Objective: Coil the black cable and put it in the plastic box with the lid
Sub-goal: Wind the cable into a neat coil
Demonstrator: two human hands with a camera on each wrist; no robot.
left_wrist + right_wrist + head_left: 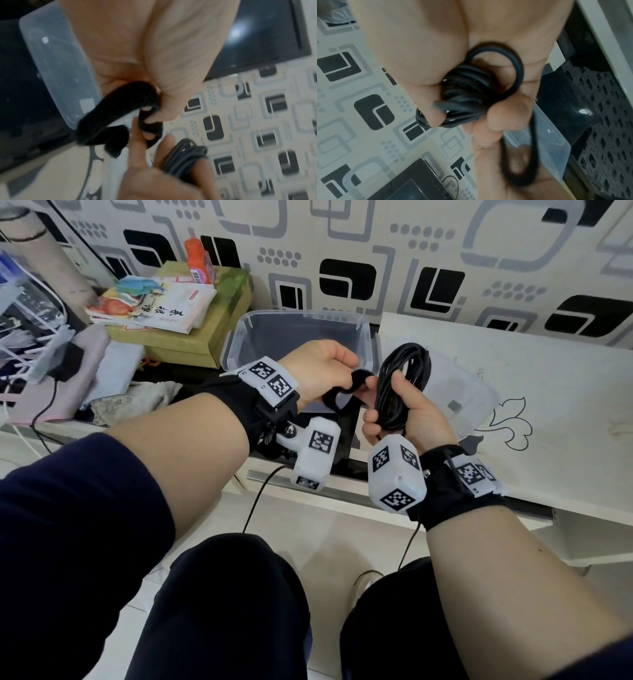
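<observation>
The black cable [400,385] is wound into a long coil. My right hand [387,402] grips it upright around its lower part; the right wrist view shows the loops [467,92] bunched in the fist. My left hand [349,371] pinches a soft black strap [344,388], which loops down towards my right fingers [137,142]. The left wrist view shows the strap [130,102] held by the thumb, with the coil [185,158] beside it. The clear plastic box [239,337] stands open just behind my hands. Its lid [459,402] lies flat to the right.
A stack of books [154,306] on a cardboard box and an orange bottle [198,261] stand at the back left. A black adapter [66,364] with cords lies far left. The white cabinet top [548,392] stretches right, below the patterned wall.
</observation>
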